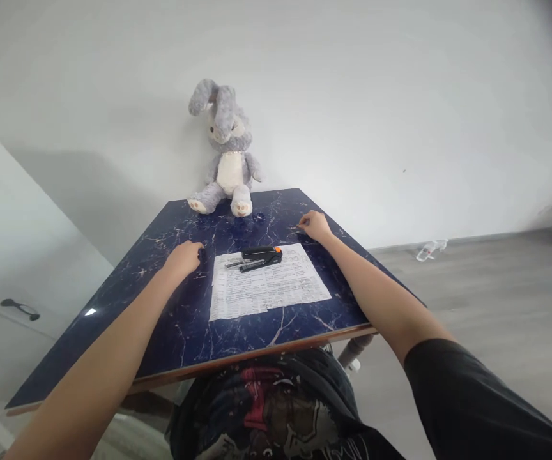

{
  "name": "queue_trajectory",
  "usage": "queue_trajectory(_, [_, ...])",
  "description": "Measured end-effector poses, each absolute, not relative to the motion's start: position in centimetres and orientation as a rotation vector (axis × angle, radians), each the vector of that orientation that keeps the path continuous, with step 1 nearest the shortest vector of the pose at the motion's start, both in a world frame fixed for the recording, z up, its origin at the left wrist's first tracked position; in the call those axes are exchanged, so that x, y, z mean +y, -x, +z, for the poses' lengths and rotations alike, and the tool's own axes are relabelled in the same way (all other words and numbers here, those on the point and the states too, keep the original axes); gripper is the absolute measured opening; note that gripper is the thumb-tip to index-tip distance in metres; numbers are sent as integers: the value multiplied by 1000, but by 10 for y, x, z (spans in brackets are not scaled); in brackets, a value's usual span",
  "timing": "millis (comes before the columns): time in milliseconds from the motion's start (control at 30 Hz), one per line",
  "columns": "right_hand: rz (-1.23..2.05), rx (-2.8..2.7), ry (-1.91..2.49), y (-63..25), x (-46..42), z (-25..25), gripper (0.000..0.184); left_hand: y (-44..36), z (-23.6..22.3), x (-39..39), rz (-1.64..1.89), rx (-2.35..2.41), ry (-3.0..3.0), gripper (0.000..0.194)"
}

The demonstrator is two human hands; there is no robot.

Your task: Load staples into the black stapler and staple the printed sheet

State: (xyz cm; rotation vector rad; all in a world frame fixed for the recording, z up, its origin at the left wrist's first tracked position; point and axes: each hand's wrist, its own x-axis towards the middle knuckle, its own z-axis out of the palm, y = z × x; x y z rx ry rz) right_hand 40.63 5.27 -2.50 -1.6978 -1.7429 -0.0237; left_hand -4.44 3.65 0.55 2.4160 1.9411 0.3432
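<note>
A black stapler [260, 257] with an orange button lies on a printed sheet of paper [271, 287] in the middle of the table. Its jaw points left, and the sheet looks creased. To the left of the paper, my left hand [184, 257] rests on the tabletop with its fingers curled in; nothing shows in it. My right hand [315, 225] rests beyond the paper's far right corner, fingers bent and closed, with no object visible in them. Neither hand touches the stapler or the paper.
The dark blue marbled table [170, 345] has a brown edge. A grey plush rabbit [230, 150] sits at its far end against the white wall. To the left stands a white cabinet [12, 255] with a dark handle. A clear plastic object [430, 250] lies on the floor at right.
</note>
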Motion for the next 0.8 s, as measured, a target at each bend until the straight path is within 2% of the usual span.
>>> queue_trajectory(67, [7, -1731, 1726, -413, 58, -32, 8, 48, 3, 40, 177, 1952, -2520, 48])
queue_trajectory(167, [-19, -1719, 1709, -404, 59, -32, 15, 47, 4, 40, 196, 1946, -2532, 34])
queue_trajectory(300, [-92, -1874, 1451, -373, 48, -19, 21, 37, 4, 37, 405, 1810, -2520, 15])
queue_trajectory(400, [-28, -2036, 1183, -344, 30, -9, 17, 19, 7, 26, 671, 1536, -2532, 12])
queue_trajectory(500, [135, -2117, 931, -315, 7, 2, 16, -1, 16, 8, 715, 1235, -2491, 15])
queue_trajectory(567, [258, -2212, 763, -299, -6, 7, 23, -12, 23, -5, 651, 1093, -2498, 18])
queue_trajectory(700, [291, -2474, 587, -281, -17, 6, 54, -17, 31, -17, 616, 1073, -2574, 18])
queue_trajectory(800, [221, -2545, 665, -280, -14, 0, 58, -14, 31, -15, 560, 1105, -2620, 17])
